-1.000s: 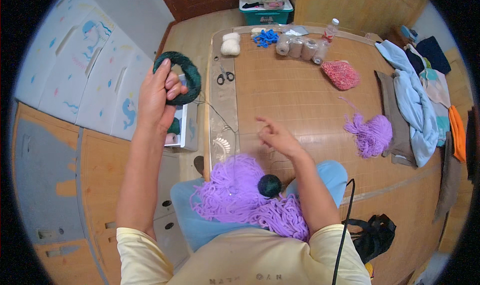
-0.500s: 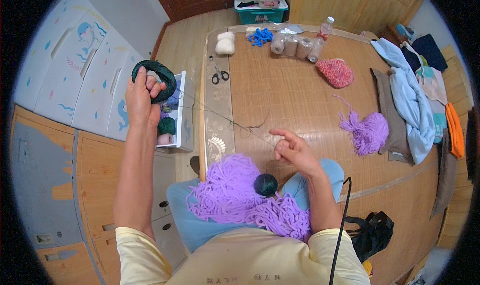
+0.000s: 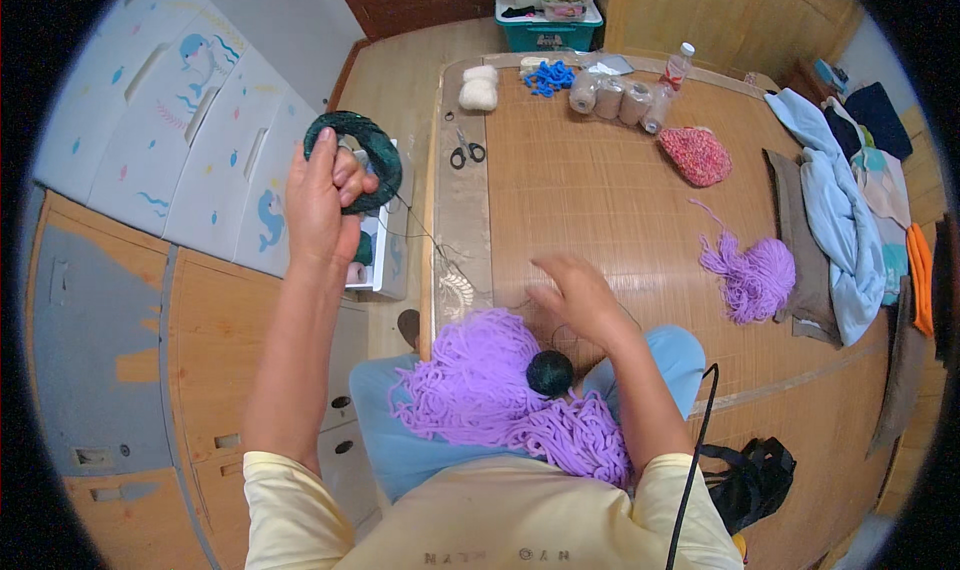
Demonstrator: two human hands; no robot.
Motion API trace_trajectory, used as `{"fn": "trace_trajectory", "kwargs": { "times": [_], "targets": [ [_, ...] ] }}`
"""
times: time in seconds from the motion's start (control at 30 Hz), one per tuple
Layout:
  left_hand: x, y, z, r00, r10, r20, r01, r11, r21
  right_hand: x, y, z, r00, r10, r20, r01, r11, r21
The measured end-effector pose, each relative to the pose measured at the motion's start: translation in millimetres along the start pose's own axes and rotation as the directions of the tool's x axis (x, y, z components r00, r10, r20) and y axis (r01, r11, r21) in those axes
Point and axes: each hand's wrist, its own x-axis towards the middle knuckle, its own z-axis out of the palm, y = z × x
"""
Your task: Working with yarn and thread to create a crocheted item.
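My left hand [image 3: 322,200] is raised at the left, its fingers closed around a ring-shaped skein of dark green yarn [image 3: 383,165]. A thin dark strand runs from the skein down toward the middle. Over the mat, my right hand [image 3: 578,295] is blurred by motion, with its index finger and thumb pointing left; whether it grips the strand does not show. In my lap rests a small dark green yarn ball [image 3: 549,373], lying against a heap of thick purple yarn [image 3: 475,375].
Small scissors [image 3: 466,153] lie on the mat's left border. At the back are white yarn [image 3: 478,88], blue yarn [image 3: 548,77], wrapped thread cones [image 3: 608,100] and a bottle [image 3: 677,67]. Purple yarn [image 3: 760,275] and folded clothes [image 3: 835,220] lie right. An open drawer [image 3: 390,260] stands left.
My right hand has moved slightly down and its fingers have changed pose. The strand now hangs slacker from the skein. The whole view has shifted a little to the left.
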Motion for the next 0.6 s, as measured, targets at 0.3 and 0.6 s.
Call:
{"fn": "trace_trajectory", "kwargs": {
  "times": [0.3,0.6],
  "targets": [
    [-21,-10,32,0.997,-0.039,0.069,0.040,0.999,-0.006,84,-72,16,0.931,-0.201,-0.305,0.354,0.706,0.614],
    [-18,-25,-11,0.997,-0.071,0.022,0.069,0.993,0.095,50,-39,-49,0.999,-0.026,0.039,-0.028,0.346,0.938]
  ]
}}
